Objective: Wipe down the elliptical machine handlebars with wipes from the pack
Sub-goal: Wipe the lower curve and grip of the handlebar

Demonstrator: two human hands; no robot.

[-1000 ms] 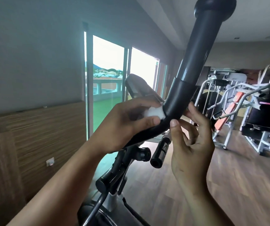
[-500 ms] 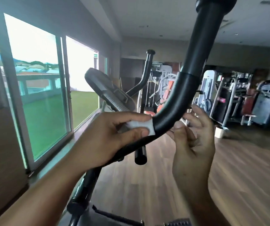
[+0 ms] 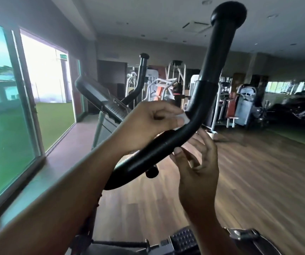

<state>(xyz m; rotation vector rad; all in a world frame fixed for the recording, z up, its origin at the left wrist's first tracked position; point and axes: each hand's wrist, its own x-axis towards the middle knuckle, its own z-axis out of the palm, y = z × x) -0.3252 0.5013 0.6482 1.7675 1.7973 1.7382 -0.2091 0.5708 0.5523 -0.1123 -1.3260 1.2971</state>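
Observation:
A thick black elliptical handlebar bends up across the middle of the view to a round cap at the top. My left hand presses a small white wipe against the bar at its bend, fingers closed on the wipe. My right hand hovers just below and right of the bar, fingers spread and curled, holding nothing. A second, thinner handlebar stands behind the console. The wipe pack is not in view.
Large windows with a sill run along the left. Weight machines crowd the back of the room over a wooden floor. The elliptical's frame and a pedal show at the bottom edge.
The view has swung right and down, showing more of the gym. My left hand with the wipe stays at the bar's bend, now more on top. My right hand sits lower under the bar.

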